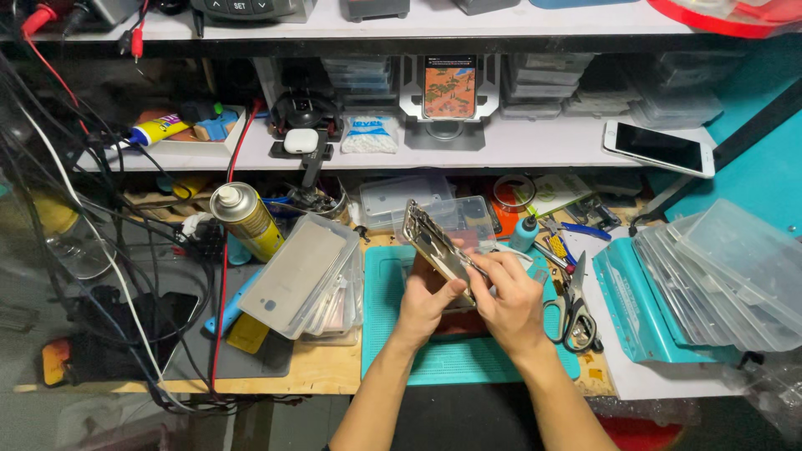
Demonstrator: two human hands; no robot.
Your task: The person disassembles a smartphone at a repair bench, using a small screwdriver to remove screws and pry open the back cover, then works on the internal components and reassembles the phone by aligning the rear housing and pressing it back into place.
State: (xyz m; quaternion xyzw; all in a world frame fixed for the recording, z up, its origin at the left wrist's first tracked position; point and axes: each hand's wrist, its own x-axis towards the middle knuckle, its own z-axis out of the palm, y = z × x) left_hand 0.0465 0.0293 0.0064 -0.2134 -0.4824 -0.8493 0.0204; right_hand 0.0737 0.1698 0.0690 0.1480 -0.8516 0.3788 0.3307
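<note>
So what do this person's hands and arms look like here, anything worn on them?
Two bare forearms come up from the bottom edge, with no sleeves showing anywhere in view. The left hand and right hand wear no gloves. No watch, wristband or ring shows on either, though the fingers are partly hidden. Fingernails look short and unpainted.

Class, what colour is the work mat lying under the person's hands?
Teal green work mat; the head view shows it.

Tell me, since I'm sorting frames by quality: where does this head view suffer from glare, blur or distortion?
Head view: evenly lit and mostly sharp; the phone frame between the left hand and right hand glints; glare on the white phone on the shelf; clear plastic boxes reflect light; the shelf edges bow from wide-angle distortion; the cables at left sit dim.
</note>
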